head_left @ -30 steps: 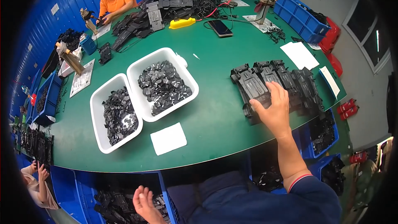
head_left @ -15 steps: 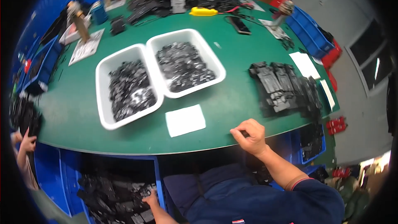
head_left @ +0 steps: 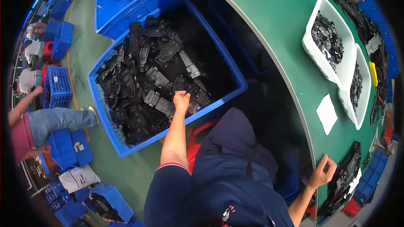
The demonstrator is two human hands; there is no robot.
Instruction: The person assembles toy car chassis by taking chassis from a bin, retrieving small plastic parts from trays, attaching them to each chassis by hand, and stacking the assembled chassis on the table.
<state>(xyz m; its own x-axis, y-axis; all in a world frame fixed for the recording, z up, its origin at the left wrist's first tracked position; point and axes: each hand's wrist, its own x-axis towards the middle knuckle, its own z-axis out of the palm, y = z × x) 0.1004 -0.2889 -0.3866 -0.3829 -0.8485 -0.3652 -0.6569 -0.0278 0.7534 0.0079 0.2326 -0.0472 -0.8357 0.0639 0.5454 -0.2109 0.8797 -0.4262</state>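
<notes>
Left hand: our left hand (head_left: 181,100) is down in the blue crate (head_left: 219,54) on the floor, fingers curled shut among the black plastic parts (head_left: 147,84); whether they have closed on one of the parts we cannot tell, since the knuckles cover whatever is under them.
Right hand: our right hand (head_left: 322,171) rests loosely curled at the near edge of the green table (head_left: 286,25), holding nothing we can see, just beside a row of black moulded pieces (head_left: 343,180).
Parts: they lie heaped in the crate, mostly toward its left and middle; the far right corner is in deep shadow and we cannot make out its contents.
Hidden: our own dark blue clothing covers the floor below us; a red seat (head_left: 198,132) shows only in part beside it.
Cut off: a person (head_left: 38,126) at the left rim shows only in part.
Table: it carries two white trays (head_left: 336,65) of small dark parts and a white sheet (head_left: 327,113).
Room: green floor, with more blue bins (head_left: 63,96) stacked at the left.
</notes>
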